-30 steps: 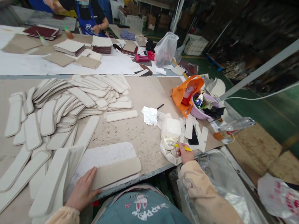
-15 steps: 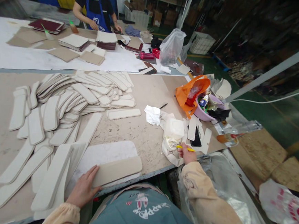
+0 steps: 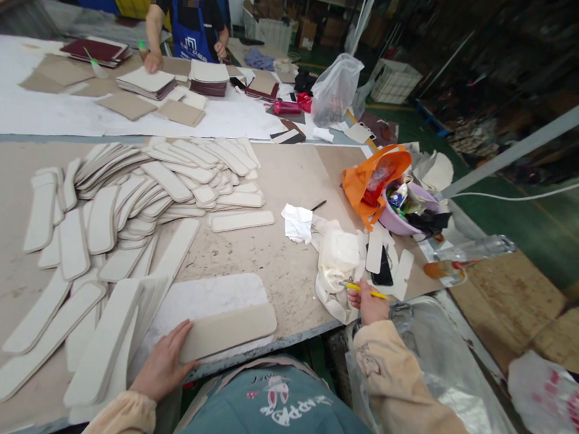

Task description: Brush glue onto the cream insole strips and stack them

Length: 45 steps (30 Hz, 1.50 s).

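My left hand (image 3: 165, 361) lies with its fingers stretched out on the left end of a beige rounded strip (image 3: 230, 331), near the table's front edge. Beneath that strip is a larger whitish sheet (image 3: 213, 291). Pinched in my right hand (image 3: 373, 305) is a thin yellow-handled brush (image 3: 366, 289), pointing left. Its tip is over a white container (image 3: 339, 251) with a crumpled, smeared rim, and I cannot make out the bristles. To the left, many pale rounded strips (image 3: 101, 219) lie in overlapping heaps.
Near the container are a white paper (image 3: 297, 223), a dark pen (image 3: 319, 205) and a black phone (image 3: 382, 266). An orange bag (image 3: 359, 186) and a purple basin (image 3: 394, 220) stand at right, with a bottle (image 3: 485, 249). Across the table a co-worker (image 3: 194, 29) handles stacked panels (image 3: 144, 83).
My right hand and the brush have shifted slightly right. My left hand stays on the strip. The co-worker's hand has moved onto a stack of panels. The whole view has shifted a little.
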Each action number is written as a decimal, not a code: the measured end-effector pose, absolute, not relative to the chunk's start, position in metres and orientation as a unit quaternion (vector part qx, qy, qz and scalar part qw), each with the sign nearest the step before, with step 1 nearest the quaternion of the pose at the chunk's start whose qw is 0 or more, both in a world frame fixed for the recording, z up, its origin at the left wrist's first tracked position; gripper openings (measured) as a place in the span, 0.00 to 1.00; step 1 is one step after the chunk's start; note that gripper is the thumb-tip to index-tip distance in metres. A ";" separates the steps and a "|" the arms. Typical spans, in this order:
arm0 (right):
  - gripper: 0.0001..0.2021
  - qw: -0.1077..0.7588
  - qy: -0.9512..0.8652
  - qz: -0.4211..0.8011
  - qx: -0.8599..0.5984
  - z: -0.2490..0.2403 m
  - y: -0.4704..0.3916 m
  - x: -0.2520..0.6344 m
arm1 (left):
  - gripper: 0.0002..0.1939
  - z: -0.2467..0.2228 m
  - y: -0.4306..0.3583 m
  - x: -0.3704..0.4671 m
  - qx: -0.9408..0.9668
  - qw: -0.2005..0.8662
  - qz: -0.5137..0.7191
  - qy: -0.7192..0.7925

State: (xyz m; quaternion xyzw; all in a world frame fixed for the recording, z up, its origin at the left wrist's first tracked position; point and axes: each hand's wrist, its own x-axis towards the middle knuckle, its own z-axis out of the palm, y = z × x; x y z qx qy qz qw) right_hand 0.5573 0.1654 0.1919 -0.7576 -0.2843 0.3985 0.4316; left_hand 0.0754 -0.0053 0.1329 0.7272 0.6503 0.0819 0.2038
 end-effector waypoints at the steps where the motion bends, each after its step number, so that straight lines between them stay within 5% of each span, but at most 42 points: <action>1: 0.18 0.436 -0.280 0.400 -0.756 0.190 0.169 0.554 | 0.38 0.133 -0.005 0.076 0.726 0.206 0.084 0.650; 17: 0.21 0.592 -0.113 0.426 -0.674 0.188 0.152 0.543 | 0.37 0.136 -0.006 0.075 0.712 0.234 0.101 0.655; 31: 0.15 0.460 -0.315 0.346 -0.755 0.200 0.127 0.539 | 0.43 0.149 -0.007 0.083 0.667 0.278 0.145 0.676; 36: 0.19 0.428 -0.406 0.476 -0.652 0.226 0.109 0.474 | 0.43 0.151 -0.010 0.081 0.664 0.285 0.163 0.672; 45: 0.14 0.177 -0.573 0.672 -0.435 0.224 0.075 0.342 | 0.40 0.148 -0.009 0.078 0.663 0.284 0.173 0.671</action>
